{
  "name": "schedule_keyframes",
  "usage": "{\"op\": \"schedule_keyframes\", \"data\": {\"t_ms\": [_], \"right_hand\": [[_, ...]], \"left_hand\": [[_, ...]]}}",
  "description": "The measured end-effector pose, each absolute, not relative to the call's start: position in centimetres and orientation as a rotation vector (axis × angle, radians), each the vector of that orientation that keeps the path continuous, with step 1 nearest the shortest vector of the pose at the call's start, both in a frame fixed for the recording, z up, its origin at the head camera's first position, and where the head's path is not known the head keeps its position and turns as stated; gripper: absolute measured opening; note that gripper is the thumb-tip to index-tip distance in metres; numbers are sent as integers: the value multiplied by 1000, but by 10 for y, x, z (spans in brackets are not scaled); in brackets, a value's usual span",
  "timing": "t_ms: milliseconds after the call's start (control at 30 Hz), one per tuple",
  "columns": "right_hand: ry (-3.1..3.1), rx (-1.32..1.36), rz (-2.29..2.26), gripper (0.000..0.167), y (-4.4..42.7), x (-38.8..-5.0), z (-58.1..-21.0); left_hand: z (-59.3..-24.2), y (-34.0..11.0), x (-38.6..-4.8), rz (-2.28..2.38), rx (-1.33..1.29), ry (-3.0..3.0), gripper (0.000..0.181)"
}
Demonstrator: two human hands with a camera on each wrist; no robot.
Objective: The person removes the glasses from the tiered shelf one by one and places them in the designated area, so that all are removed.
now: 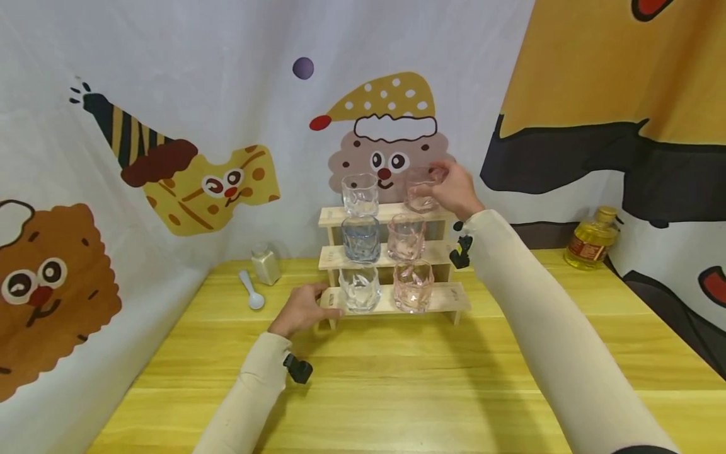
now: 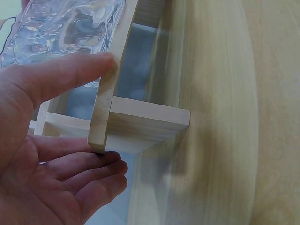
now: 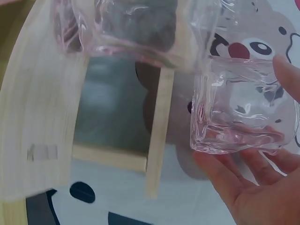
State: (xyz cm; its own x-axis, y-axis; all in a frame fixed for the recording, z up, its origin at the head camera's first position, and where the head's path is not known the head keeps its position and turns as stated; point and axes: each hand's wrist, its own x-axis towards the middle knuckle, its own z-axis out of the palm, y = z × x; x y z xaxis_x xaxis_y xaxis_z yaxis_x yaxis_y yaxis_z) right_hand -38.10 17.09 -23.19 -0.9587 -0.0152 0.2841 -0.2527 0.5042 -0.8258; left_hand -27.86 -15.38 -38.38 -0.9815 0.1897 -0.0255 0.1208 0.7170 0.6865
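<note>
A three-tier wooden stand [image 1: 442, 296] bears clear, blue and pink glasses. My left hand [image 1: 302, 309] grips the left end of its lowest tier. In the left wrist view the thumb [image 2: 70, 75] lies on top and the fingers are at the underside. Over the right part of the top tier, my right hand [image 1: 456, 189] holds a pink glass [image 3: 243, 108] between thumb and fingers; whether its base touches the board I cannot tell. Left of it stands a clear glass [image 1: 360, 194]. Below are a blue glass [image 1: 361, 239], two pink glasses [image 1: 406, 238] and another clear glass [image 1: 360, 289].
On the yellow wood-grain table [image 1: 386, 391], a small glass jar [image 1: 265, 265] and a pale spoon [image 1: 251, 290] lie left of the stand. A bottle of yellow oil [image 1: 592, 239] stands at the far right. A cartoon-printed cloth [image 1: 238, 82] hangs close behind.
</note>
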Motion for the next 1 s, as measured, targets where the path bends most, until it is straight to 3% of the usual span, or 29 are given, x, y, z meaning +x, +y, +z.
{"op": "schedule_keyframes", "data": {"t_ms": [467,1000], "right_hand": [[-2607,164,1355,86,206,-358,-218],[-2691,168,1270,85,256,-343,-227]], "left_hand": [[-385,-152,-277,1143,263,2820,75],[-386,-153,-278,1151,271,2829,70]]}}
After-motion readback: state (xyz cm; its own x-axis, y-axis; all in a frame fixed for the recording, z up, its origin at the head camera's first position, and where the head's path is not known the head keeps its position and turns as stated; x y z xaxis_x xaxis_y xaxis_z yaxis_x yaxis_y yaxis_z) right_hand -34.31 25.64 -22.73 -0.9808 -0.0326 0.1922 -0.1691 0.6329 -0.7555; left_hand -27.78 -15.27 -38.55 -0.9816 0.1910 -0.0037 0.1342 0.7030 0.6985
